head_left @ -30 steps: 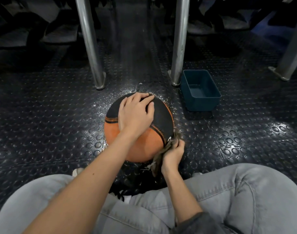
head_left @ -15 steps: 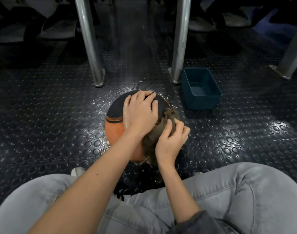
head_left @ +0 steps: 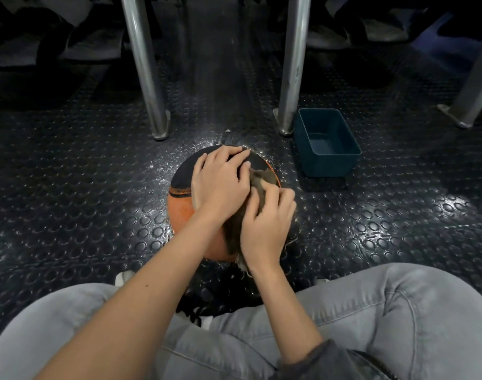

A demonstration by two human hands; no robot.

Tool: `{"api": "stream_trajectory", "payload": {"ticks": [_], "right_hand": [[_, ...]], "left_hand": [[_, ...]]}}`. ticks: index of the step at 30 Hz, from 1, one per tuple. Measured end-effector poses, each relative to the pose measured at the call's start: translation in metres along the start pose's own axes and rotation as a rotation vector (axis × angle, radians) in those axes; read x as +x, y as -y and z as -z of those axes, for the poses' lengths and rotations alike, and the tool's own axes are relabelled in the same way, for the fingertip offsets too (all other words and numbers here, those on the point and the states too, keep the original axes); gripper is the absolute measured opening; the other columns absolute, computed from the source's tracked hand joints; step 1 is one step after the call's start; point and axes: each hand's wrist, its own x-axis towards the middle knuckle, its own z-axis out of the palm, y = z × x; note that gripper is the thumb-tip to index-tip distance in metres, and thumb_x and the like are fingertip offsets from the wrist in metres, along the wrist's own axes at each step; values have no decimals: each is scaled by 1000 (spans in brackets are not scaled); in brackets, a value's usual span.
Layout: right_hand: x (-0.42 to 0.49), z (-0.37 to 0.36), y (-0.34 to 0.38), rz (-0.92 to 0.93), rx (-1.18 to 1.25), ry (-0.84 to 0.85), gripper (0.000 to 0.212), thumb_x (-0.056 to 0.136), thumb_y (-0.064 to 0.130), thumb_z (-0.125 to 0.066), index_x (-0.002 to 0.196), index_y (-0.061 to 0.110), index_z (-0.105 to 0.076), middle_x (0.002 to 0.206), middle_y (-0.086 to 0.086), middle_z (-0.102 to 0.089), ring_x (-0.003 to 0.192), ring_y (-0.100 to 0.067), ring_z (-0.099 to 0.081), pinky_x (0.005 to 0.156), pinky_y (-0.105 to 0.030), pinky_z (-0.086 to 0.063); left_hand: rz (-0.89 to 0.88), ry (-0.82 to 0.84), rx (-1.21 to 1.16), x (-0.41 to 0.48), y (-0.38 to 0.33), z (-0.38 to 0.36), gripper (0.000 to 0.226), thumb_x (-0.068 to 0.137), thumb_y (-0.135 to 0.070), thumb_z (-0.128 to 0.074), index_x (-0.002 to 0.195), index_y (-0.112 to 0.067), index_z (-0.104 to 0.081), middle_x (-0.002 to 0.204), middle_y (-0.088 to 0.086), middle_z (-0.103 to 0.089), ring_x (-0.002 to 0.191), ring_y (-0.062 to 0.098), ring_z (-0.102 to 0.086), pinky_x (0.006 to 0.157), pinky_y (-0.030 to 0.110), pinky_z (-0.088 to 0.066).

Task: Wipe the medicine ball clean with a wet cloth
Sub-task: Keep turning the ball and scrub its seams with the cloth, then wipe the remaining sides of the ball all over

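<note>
Orange-and-black medicine ball (head_left: 179, 212) (speckled stripe), left hand (head_left: 220, 185) spread on top, right hand (head_left: 264, 229) gripping brown cloth (head_left: 260, 179).

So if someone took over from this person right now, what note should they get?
Left hand: spread on top of the round orange-and-black medicine ball, steadying it.
Right hand: grips the bunched brown fabric cloth, pressed on the ball's upper right side.
Ball sits on the black studded rubber floor; the teal rectangular plastic tub stands to its right, apart.
Done: wiping under way, extent unclear. Left: cover the remaining surface.
</note>
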Motion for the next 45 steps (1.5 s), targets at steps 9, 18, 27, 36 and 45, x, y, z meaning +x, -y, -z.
{"api": "stream_trajectory", "payload": {"ticks": [9,18,27,36,45], "right_hand": [[-6,6,-37,-327,254,-140,40,95,34,-40,103,-2,-57,101,-12,-47,92,-24,-49,84,-32,-40],[-9,-10,-75,-1049,547,-74,30,100,5,-34,77,17,-49,76,-2,-51,80,-21,-50,67,-25,-41],[-5,2,3,-17,-31,-24,30,93,28,-41,103,6,-58,99,-13,-50,89,-25,-46,76,-34,-38],[7,2,-57,-669,310,42,18,101,18,-36,89,12,-47,101,-17,-53,83,-19,-48,71,-30,-38],[-25,-7,1,-87,83,-117,30,92,26,-44,104,2,-58,100,-15,-50,92,-24,-43,83,-31,-34]], "left_hand": [[-95,7,9,-8,-18,-11,34,95,-31,-44,124,-27,-62,127,-10,-58,127,13,-43,110,31,-14],[9,11,3,-8,-10,1,33,97,-32,-43,126,-32,-59,130,-15,-52,126,8,-40,112,28,-10],[12,-7,24,-5,-11,-5,35,98,-33,-39,127,-31,-58,131,-13,-52,127,9,-40,111,30,-12],[80,-37,-14,1,-5,-3,33,96,-33,-43,125,-30,-60,129,-13,-54,123,10,-43,111,30,-16],[67,-4,-30,6,-3,-2,33,97,-32,-42,125,-31,-60,128,-14,-53,123,9,-43,112,29,-16]]}}
